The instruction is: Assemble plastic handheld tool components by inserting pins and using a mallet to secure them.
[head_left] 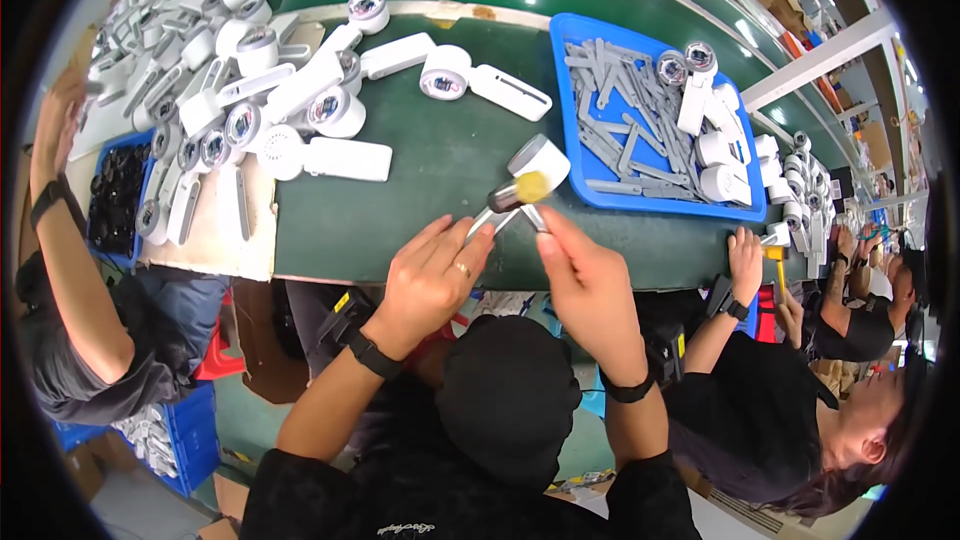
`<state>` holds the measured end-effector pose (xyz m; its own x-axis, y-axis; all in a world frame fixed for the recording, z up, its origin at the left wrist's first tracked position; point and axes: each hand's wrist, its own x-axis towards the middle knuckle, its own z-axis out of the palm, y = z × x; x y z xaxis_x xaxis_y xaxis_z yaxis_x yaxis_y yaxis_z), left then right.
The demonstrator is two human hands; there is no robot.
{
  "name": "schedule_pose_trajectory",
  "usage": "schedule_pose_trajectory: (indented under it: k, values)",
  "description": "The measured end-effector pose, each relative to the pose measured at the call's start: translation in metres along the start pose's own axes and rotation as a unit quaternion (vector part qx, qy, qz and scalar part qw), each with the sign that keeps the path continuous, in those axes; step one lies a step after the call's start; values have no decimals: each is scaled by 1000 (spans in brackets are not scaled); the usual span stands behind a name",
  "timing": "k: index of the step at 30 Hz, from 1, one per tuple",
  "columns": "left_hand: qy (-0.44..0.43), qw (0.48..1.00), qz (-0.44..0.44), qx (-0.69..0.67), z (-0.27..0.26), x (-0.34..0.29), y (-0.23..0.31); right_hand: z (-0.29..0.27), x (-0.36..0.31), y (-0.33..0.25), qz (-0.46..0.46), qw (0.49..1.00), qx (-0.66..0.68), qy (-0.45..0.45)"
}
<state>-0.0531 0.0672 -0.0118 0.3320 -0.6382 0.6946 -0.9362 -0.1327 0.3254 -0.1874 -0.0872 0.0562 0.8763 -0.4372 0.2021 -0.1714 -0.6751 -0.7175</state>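
Close to the table's front edge, my left hand [432, 280] is closed around the handle of a white handheld device with a round head [541, 162]. The fingers hide much of that handle. My right hand [592, 285] pinches the thin handle of a small mallet [520, 190]. Its black and yellow head is slightly blurred and overlaps the device in the picture; whether they touch, I cannot tell. Just beyond my right hand is a blue tray [660, 202] with many grey strips [630, 110] and several white devices in it.
A large pile of similar white devices [240, 120] covers the left side of the green table [430, 215]. A co-worker's arm [75, 260] is at far left beside a blue bin [125, 140] of black parts. On the right, another co-worker's hand [745, 265] is near a yellow mallet [778, 258].
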Motion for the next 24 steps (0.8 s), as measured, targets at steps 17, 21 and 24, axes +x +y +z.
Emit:
schedule_pose_trajectory:
  k: [17,21,24]
  values:
    - [32,972,-95,213,-47,143,-117,-14,-22,97,195,926,314,75]
    - [36,951,-274,139,-53,223,-189,-13,-24,99,207,898,375,105]
    - [52,941,-239,235,-75,223,-236,-13,-28,102,190,919,328,106]
